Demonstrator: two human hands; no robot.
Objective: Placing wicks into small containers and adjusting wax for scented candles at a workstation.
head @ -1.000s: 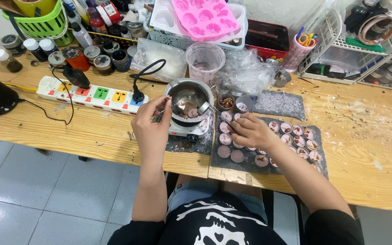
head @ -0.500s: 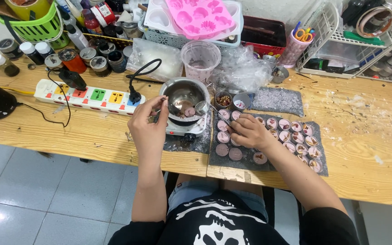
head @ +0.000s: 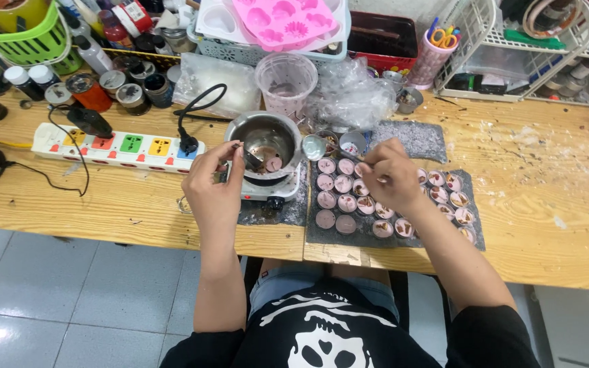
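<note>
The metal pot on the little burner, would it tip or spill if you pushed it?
Probably yes. The pot sits on a small burner, so a shove might slide it off. It looks open-topped with brownish liquid inside, so that could slosh out. The left hand is at its rim, perhaps steadying it.

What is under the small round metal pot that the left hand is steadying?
The round metal pot sits on a small white hotplate, itself on a grey mat. The left hand and pot hide the plate's top.
</note>
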